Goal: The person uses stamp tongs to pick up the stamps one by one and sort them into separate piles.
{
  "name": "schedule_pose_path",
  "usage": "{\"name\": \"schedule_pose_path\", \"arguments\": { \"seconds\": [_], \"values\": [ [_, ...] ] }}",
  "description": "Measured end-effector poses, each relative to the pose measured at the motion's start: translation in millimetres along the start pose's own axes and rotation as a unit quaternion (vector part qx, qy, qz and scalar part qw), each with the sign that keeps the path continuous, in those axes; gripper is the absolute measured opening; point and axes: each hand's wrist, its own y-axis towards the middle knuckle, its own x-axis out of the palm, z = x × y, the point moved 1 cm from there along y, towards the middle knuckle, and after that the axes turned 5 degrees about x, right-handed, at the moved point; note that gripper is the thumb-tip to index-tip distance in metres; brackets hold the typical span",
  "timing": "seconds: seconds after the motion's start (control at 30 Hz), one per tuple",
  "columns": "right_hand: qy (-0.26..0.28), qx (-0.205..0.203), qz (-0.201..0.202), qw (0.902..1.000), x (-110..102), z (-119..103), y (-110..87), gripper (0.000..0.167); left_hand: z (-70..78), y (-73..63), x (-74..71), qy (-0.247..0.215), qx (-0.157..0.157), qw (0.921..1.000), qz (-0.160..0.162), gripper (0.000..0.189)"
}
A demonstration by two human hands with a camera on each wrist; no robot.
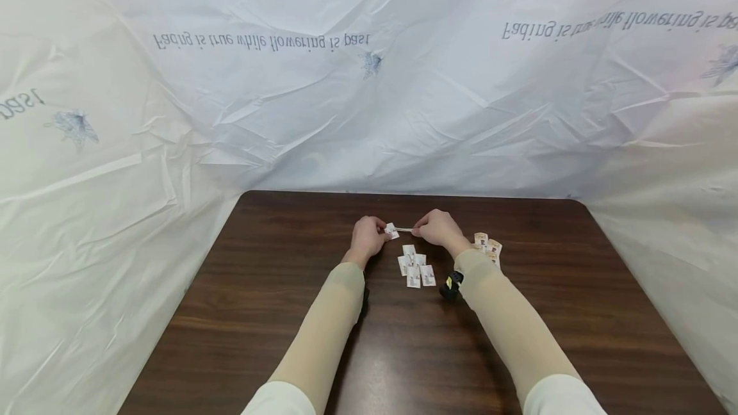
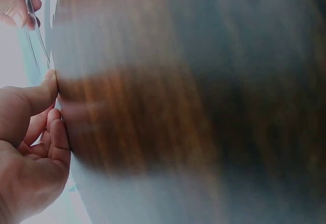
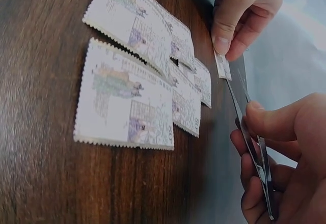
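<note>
My left hand (image 1: 369, 235) is at the far middle of the table, thumb and fingertips holding the edge of a white postage stamp (image 1: 391, 230). Facing it from the right, my right hand (image 1: 439, 228) grips metal tweezers (image 3: 249, 137) between thumb and fingers. The tweezer tips stand apart, one of them at the stamp's near edge in the right wrist view. Several white stamps (image 3: 125, 94) with perforated edges lie overlapping on the table, nearer than both hands. In the left wrist view the tweezers (image 2: 31, 25) show at upper left; the held stamp is hardly visible there.
More stamps (image 1: 494, 247), with orange-brown print, lie right of my right wrist, partly hidden by the sleeve. The dark wooden table (image 1: 254, 312) ends at the back against a white printed sheet (image 1: 346, 101). A black wrist device (image 1: 451, 285) hangs by the right sleeve.
</note>
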Motion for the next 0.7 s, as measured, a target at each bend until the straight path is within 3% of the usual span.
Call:
{"name": "schedule_pose_path", "arguments": {
  "seconds": [0.27,0.7],
  "values": [
    [0.009,-0.008,0.008,0.9999,5,-3,1.5,0.022,-0.2,1.6,0.2,-0.004,-0.011,0.9999,-0.006,0.028],
    [-0.021,-0.015,0.035,0.9991,12,-7,4.7,0.019,-1.1,1.6,1.5,-0.007,-0.012,0.9999,-0.003,0.026]
  ]
}}
